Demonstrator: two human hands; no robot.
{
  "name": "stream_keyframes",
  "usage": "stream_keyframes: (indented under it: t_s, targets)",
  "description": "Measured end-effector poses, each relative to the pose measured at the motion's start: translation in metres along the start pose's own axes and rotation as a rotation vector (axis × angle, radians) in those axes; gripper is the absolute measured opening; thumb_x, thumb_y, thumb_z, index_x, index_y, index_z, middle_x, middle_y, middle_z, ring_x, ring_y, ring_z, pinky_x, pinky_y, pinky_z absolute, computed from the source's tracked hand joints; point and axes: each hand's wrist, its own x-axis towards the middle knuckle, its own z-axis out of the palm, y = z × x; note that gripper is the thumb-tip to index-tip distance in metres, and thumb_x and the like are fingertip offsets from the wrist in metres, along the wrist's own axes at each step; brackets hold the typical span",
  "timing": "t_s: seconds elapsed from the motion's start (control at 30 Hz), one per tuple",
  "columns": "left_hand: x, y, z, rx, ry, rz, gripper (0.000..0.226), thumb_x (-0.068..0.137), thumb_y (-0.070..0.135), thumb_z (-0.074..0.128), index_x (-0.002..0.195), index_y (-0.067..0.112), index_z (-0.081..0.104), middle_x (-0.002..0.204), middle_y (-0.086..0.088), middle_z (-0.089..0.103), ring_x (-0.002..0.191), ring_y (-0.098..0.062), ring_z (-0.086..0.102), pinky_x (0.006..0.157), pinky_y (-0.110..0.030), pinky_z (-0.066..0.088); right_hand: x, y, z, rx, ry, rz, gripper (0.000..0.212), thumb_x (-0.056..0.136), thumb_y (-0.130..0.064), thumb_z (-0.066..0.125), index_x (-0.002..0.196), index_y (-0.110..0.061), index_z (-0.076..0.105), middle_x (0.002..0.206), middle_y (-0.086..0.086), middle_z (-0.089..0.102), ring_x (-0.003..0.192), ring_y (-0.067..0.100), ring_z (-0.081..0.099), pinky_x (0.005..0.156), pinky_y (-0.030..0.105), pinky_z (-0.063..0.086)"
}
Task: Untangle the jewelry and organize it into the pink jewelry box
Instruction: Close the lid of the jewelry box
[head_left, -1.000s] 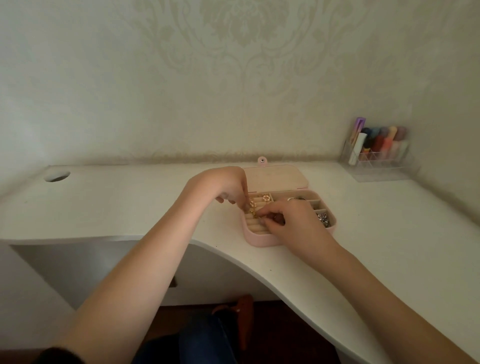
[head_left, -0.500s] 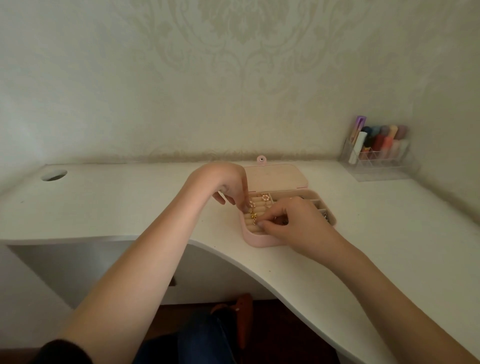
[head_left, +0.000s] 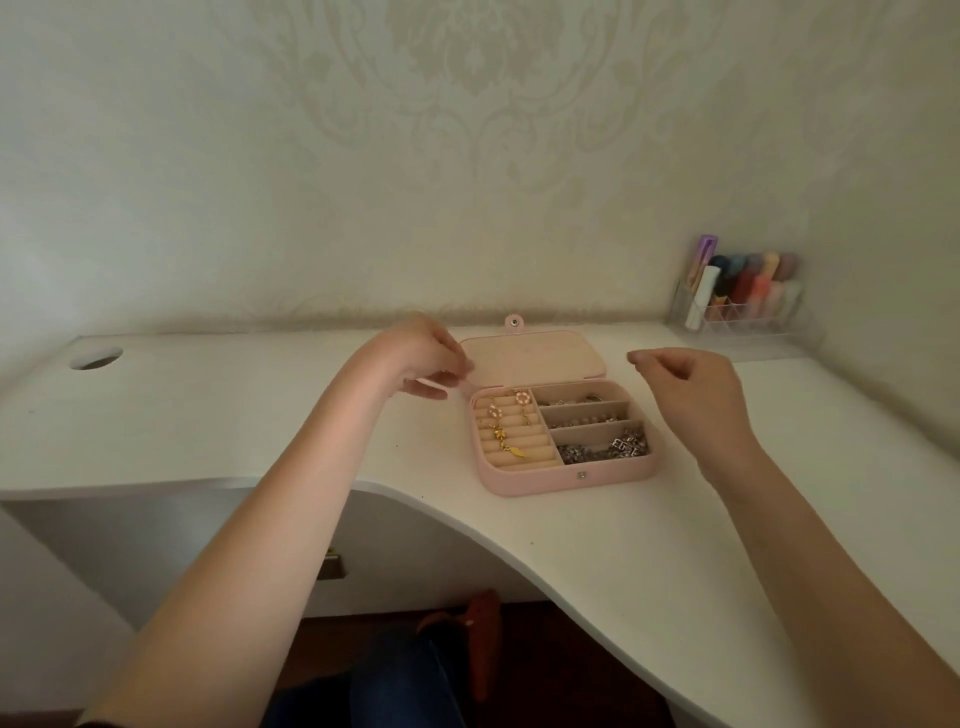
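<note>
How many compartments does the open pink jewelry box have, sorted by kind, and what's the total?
Ridged beige ring-roll section on the left of the open pink jewelry box, holding gold charm jewelry: 1
Plain divided trays on the right, back, middle and front with tangled silver jewelry: 3
Total: 4 compartments

Open pink jewelry box (head_left: 566, 475) on the white desk (head_left: 208, 415), left hand (head_left: 421, 358) and right hand (head_left: 691, 387) beside it, empty
</note>
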Motion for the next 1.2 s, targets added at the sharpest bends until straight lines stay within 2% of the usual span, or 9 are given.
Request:
stream_keyframes:
  t_s: [0.1,0.2,0.4,0.5,0.6,0.73,0.83,1.0,1.2]
  targets:
    - [0.006,-0.01,0.014,0.256,0.238,0.074,0.027,0.091,0.039,0.055,0.089,0.012,0.056,0.09,-0.011,0.059,0.094,-0.027,0.056,0.084,-0.034,0.045,0.004,0.014,0.008,-0.051,-0.057,0.065,0.03,0.094,-0.028,0.05,0.11,-0.011,0.068,0.116,0.004,0.067,0.104,0.016,0.058,0.09,0.029,0.04]
    - [0.013,-0.024,0.037,0.32,0.092,0.058,0.063,0.096,0.049,0.036,0.138,0.002,0.034,0.142,-0.016,0.043,0.131,-0.03,0.04,0.104,-0.034,0.032,-0.004,0.017,0.026,-0.034,-0.163,0.082,0.035,0.098,-0.032,0.042,0.115,-0.012,0.066,0.116,0.003,0.066,0.107,0.019,0.058,0.088,0.029,0.039]
    - [0.027,-0.033,0.048,-0.352,0.144,0.107,0.065,0.094,0.006,0.047,0.148,0.006,0.013,0.148,-0.008,0.038,0.13,-0.023,0.042,0.106,-0.034,0.035,-0.014,0.01,0.04,0.182,-0.123,0.144,0.042,0.101,-0.039,0.029,0.122,-0.014,0.056,0.118,-0.001,0.06,0.108,0.015,0.052,0.09,0.027,0.036]
    - [0.029,-0.03,0.043,-0.576,0.177,0.103,0.073,0.087,-0.006,0.051,0.148,0.007,0.013,0.125,-0.009,0.055,0.112,-0.025,0.056,0.094,-0.037,0.045,-0.014,0.009,0.043,0.223,-0.107,0.188,0.042,0.101,-0.037,0.029,0.135,-0.016,0.043,0.134,0.002,0.051,0.122,0.019,0.047,0.097,0.028,0.034]
    - [0.034,-0.03,0.039,-0.864,0.199,0.005,0.06,0.089,0.003,0.056,0.141,-0.002,0.026,0.106,-0.015,0.06,0.09,-0.026,0.061,0.076,-0.035,0.05,-0.013,0.01,0.043,0.237,-0.091,0.202,0.041,0.1,-0.034,0.033,0.137,-0.016,0.04,0.136,0.002,0.049,0.122,0.018,0.046,0.096,0.026,0.033]
    - [0.037,-0.03,0.04,-0.859,0.102,-0.052,0.019,0.09,0.019,0.06,0.085,0.0,0.059,0.079,-0.013,0.062,0.066,-0.022,0.061,0.071,-0.034,0.05,-0.013,0.01,0.044,0.261,-0.085,0.214,0.039,0.1,-0.035,0.034,0.135,-0.019,0.042,0.131,0.001,0.051,0.111,0.013,0.046,0.091,0.026,0.034]
    - [0.036,-0.031,0.045,-0.785,0.088,-0.012,0.013,0.092,0.009,0.053,0.101,0.001,0.061,0.065,-0.006,0.068,0.051,-0.015,0.065,0.051,-0.024,0.054,-0.014,0.009,0.046,0.249,-0.105,0.197,0.04,0.1,-0.037,0.034,0.135,-0.02,0.041,0.127,-0.001,0.052,0.107,0.011,0.046,0.091,0.026,0.035]
    - [0.039,-0.042,0.038,-1.091,-0.049,0.135,0.041,0.084,-0.009,0.04,0.109,0.015,0.06,0.102,-0.01,0.064,0.086,-0.022,0.061,0.078,-0.033,0.052,-0.013,0.012,0.049,0.342,-0.052,0.226,0.044,0.098,-0.046,0.031,0.133,-0.021,0.042,0.13,-0.004,0.052,0.117,0.014,0.048,0.096,0.029,0.034]
    - [0.031,-0.039,0.038,-1.344,0.041,0.154,0.05,0.088,0.021,0.033,0.056,0.011,0.07,0.063,-0.004,0.066,0.067,-0.019,0.054,0.065,-0.028,0.042,-0.007,0.007,0.039,0.988,0.051,0.486,0.053,0.098,-0.048,0.028,0.134,-0.012,0.044,0.14,0.01,0.048,0.131,0.02,0.043,0.111,0.031,0.03]
